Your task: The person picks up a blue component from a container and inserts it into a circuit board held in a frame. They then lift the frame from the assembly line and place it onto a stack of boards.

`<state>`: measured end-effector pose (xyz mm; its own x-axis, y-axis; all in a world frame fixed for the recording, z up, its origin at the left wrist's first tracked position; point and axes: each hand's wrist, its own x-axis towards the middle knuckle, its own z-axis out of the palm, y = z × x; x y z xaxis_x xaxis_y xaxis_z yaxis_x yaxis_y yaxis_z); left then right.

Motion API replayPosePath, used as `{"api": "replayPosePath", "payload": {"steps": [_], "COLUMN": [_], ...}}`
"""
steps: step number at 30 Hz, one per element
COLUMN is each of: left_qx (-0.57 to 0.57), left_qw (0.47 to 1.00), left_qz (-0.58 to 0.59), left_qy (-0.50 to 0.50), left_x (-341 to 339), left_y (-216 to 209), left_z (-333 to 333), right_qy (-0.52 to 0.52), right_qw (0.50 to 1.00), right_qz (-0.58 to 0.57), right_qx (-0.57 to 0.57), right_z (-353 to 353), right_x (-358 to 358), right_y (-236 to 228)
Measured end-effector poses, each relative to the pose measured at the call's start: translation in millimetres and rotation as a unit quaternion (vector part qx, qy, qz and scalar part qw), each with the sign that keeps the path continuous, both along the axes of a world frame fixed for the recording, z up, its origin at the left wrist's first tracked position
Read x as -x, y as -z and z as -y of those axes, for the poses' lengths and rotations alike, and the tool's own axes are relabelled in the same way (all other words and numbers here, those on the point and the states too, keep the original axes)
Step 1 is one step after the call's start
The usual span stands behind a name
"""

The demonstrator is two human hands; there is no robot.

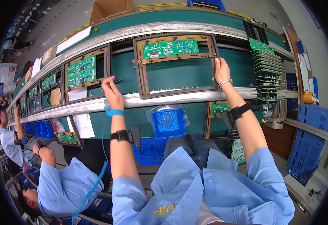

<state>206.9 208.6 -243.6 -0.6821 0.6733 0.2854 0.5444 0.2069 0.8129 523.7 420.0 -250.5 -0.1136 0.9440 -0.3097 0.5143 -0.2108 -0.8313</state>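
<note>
A dark carrier frame (140,77) with brown crossbars lies tilted across the metal rails in front of me. A green circuit board (171,48) with small components is mounted in its far part. My right hand (222,71) is closed on the frame's right side, thumb uppermost. My left hand (113,93), wearing a blue wrist strap (114,112), is apart from that frame. Its fingers are pinched beside the near right corner of a second carrier frame (107,63), which holds green boards (82,71). A thin item shows at those fingertips, too small to name.
A blue bin (155,125) of small blue parts stands below the near rail (164,96). Upright green boards (268,63) are racked at the right. More framed boards (49,81) line the rails leftward, where a co-worker (64,183) sits close. A coiled blue cord (98,180) hangs from my left wrist.
</note>
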Motion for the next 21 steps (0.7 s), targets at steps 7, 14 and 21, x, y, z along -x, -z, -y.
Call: {"api": "replayPosePath", "payload": {"steps": [7,14,21], "left_qx": [-0.030,-0.001,0.020], "left_qw": [0.996,0.995,0.995], "left_qz": [-0.068,-0.085,-0.080], "left_qy": [-0.055,-0.059,-0.049], "left_x": [-23.3,-30.8,-34.3], "left_y": [-4.3,-9.0,-10.4], "left_z": [0.6,-2.5,-1.1], "right_qy": [0.002,0.010,-0.009], "right_qw": [1.000,1.000,1.000], "right_qz": [0.002,-0.012,0.000], "right_qx": [0.001,-0.006,0.010], "right_z": [-1.3,-0.4,1.7], "right_x": [14.4,26.6,28.6], "right_y": [5.7,15.5,15.9]}}
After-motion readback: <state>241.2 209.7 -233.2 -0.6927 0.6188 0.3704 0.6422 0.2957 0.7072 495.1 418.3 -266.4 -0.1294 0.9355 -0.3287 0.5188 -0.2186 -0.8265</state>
